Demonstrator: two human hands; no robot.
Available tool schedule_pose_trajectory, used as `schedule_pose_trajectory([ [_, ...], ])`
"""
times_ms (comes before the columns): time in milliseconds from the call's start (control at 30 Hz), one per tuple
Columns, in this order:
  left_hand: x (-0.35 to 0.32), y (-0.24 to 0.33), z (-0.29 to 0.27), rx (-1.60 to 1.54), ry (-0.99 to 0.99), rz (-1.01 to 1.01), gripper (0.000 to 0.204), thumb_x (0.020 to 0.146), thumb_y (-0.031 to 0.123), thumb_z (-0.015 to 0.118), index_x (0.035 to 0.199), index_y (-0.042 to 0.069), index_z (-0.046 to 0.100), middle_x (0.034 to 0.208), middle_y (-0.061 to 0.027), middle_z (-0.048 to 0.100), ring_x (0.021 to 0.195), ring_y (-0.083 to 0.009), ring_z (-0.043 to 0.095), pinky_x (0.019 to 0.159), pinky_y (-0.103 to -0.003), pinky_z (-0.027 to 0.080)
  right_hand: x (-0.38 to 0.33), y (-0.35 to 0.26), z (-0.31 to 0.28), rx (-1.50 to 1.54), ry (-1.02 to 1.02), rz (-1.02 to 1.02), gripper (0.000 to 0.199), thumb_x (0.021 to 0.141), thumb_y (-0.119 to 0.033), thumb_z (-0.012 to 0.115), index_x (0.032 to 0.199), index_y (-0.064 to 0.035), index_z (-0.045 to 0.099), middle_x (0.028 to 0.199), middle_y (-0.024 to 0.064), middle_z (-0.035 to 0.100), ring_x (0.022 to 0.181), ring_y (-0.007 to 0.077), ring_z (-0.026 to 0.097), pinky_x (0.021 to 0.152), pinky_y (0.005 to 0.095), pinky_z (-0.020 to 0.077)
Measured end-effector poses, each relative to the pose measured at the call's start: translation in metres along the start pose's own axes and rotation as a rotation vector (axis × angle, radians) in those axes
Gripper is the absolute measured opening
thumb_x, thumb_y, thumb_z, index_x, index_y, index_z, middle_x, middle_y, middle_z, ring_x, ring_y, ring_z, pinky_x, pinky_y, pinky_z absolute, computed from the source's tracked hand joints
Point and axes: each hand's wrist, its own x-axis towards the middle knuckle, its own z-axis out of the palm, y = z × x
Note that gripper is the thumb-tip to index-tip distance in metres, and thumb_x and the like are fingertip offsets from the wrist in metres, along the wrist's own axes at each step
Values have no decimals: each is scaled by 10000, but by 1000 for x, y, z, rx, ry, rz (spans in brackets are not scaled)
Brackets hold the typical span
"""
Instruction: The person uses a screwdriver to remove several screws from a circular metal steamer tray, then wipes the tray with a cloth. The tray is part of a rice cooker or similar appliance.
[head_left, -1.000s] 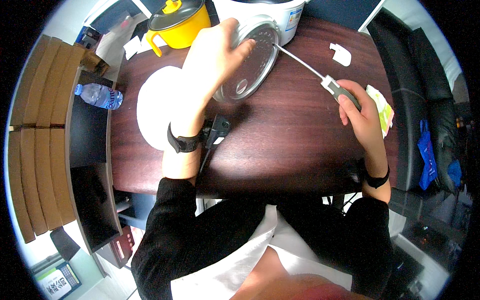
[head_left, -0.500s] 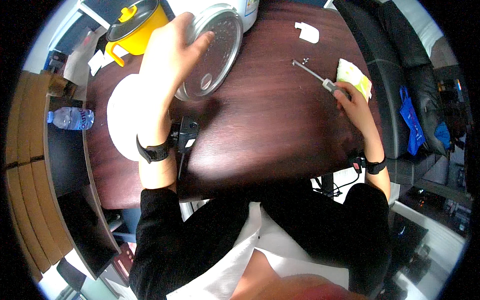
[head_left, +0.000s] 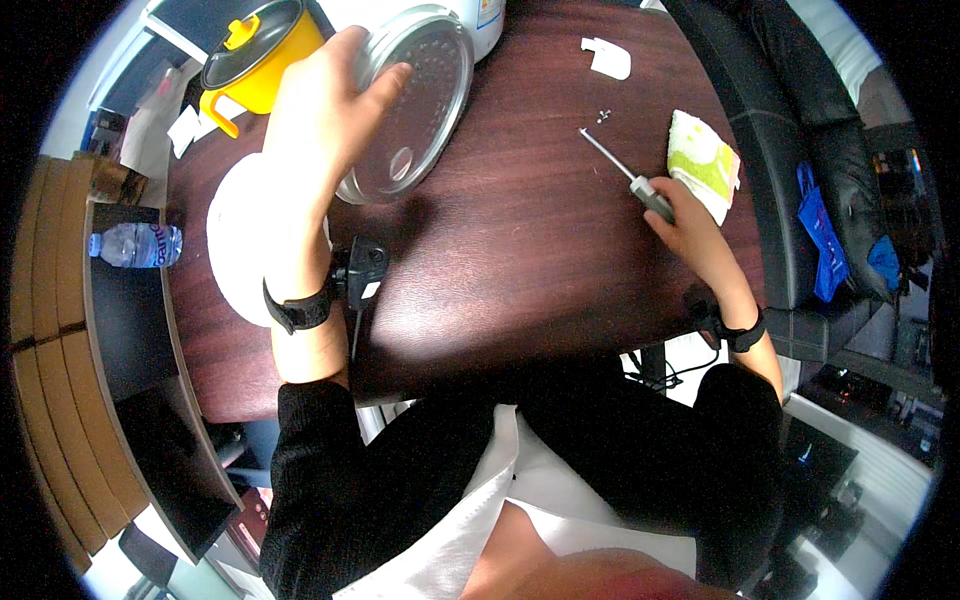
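My left hand [head_left: 325,110] grips the rim of a clear round lid [head_left: 425,110], thumb across its face; the lid stands tilted in front of a white appliance [head_left: 486,25]. Below my left forearm lies a white rounded object [head_left: 235,240], partly hidden. At the right, my right hand [head_left: 692,222] is closed round the grey handle of a screwdriver [head_left: 640,184], whose shaft points forward and left over the table. A few tiny screws [head_left: 604,116] lie just beyond its tip. Past them is a small white plastic cover [head_left: 607,59].
A folded white-and-green towel [head_left: 703,165] lies beside my right hand. At the back left stands a yellow pot [head_left: 265,70] with a dark lid. A water bottle [head_left: 140,245] lies left of the brown table [head_left: 490,260]. A black sofa [head_left: 770,200] borders the right side.
My right hand has drawn the screwdriver slightly toward me and left, uncovering more of the towel. My left hand keeps its hold on the lid. The whole view has shifted a little.
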Motion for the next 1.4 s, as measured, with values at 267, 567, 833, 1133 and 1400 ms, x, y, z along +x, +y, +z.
schedule_pose_trajectory([
  [267, -2, 1, 2, 0, 49, 39, 367, 792, 315, 679, 946, -4, 585, 773, -244, 619, 777, -375, 639, 657, -415, 501, 2, -16, -9, -338, -145, -9, 321, 820, -157, 621, 1093, -48, 490, 1018, 169, 549, 937, 365, 567, 786, 423, 467],
  [567, -1, 1, 3, -33, 42, 54, 352, 793, 303, 678, 940, -3, 586, 756, -242, 615, 767, -378, 638, 649, -412, 501, 71, 1, -21, -229, -341, -206, 265, 840, -124, 590, 1077, -41, 506, 974, 140, 560, 883, 290, 591, 747, 373, 469],
  [833, -2, 1, 2, -22, 36, 45, 343, 796, 298, 677, 952, 7, 585, 766, -236, 619, 771, -373, 639, 656, -409, 504, 118, -34, 16, -344, -292, -367, 304, 809, -141, 628, 1071, -44, 508, 987, 123, 572, 863, 286, 604, 718, 386, 480],
  [1133, -4, 0, 1, 10, 45, 43, 337, 800, 292, 672, 959, 7, 589, 809, -235, 633, 801, -356, 647, 690, -410, 511, 143, -40, 32, -468, -336, -348, 215, 743, -173, 616, 840, 18, 590, 753, 191, 636, 714, 371, 631, 674, 445, 523],
  [1400, -3, 6, -1, -34, 18, 16, 334, 799, 287, 670, 954, 1, 592, 834, -243, 634, 820, -362, 644, 711, -407, 514, 149, -44, 32, -269, -188, -372, 201, 741, -232, 609, 752, -33, 586, 688, 152, 626, 661, 346, 624, 613, 420, 502],
])
